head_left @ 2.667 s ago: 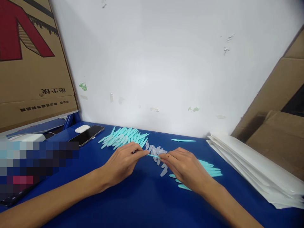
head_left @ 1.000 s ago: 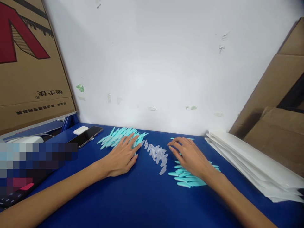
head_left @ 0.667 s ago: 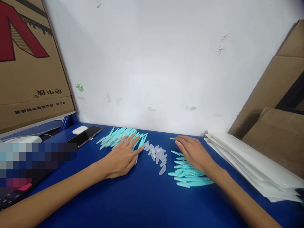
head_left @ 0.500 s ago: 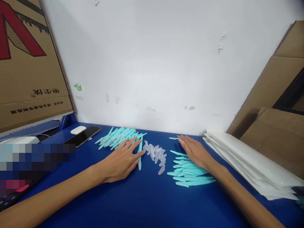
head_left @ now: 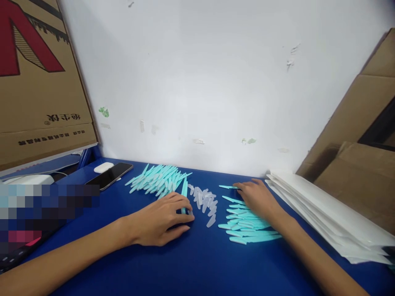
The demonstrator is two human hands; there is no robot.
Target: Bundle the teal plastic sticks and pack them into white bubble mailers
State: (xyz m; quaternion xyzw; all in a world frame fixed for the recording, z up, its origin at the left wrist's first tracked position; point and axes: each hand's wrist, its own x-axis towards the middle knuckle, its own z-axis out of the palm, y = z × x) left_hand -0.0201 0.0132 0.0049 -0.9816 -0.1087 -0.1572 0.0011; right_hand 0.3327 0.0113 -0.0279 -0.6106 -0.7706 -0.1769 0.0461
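Hands on the table (head_left: 191, 267)
Our left hand (head_left: 163, 220) seems to pinch one stick (head_left: 184, 194) at its twelve o'clock; our right hand (head_left: 257, 199) lies flat, unclenched, on the three o'clock pile (head_left: 247, 232).

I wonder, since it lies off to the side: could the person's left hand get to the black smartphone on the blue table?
Probably yes. Only bare blue table lies between the left hand and the black smartphone; the pile of turquoise plastic sticks sits beside that path.
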